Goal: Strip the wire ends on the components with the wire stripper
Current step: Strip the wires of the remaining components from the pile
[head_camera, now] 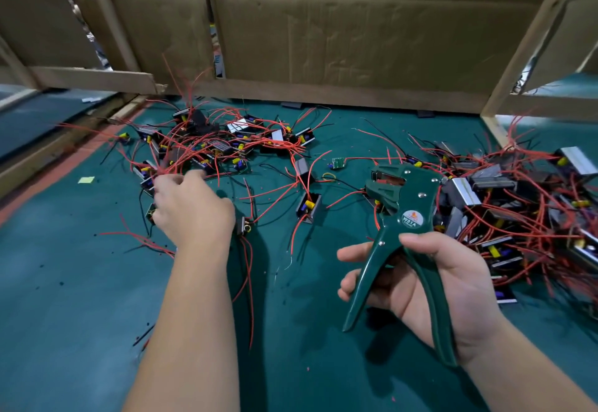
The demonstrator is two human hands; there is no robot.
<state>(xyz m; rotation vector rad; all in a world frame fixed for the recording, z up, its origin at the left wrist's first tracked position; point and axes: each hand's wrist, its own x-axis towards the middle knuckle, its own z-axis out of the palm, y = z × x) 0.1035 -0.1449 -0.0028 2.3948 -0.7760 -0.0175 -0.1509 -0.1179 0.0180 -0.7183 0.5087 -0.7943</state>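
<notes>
My right hand (433,285) grips the handles of a dark green wire stripper (399,214), jaws pointing up and left above the green mat. My left hand (191,207) reaches into the left heap of small black components with red wires (210,149); its fingers are curled among the red wires, and the fingertips are hidden, so what they hold is unclear. A lone black component with a yellow part (309,207) lies between my two hands. A second, denser heap of components (517,211) lies at the right.
A green mat (81,298) covers the table, speckled with red and black insulation bits. Cardboard panels in a wooden frame (339,29) wall off the back. A wooden post (495,133) stands at the right. A small green circuit board (338,163) lies mid-table.
</notes>
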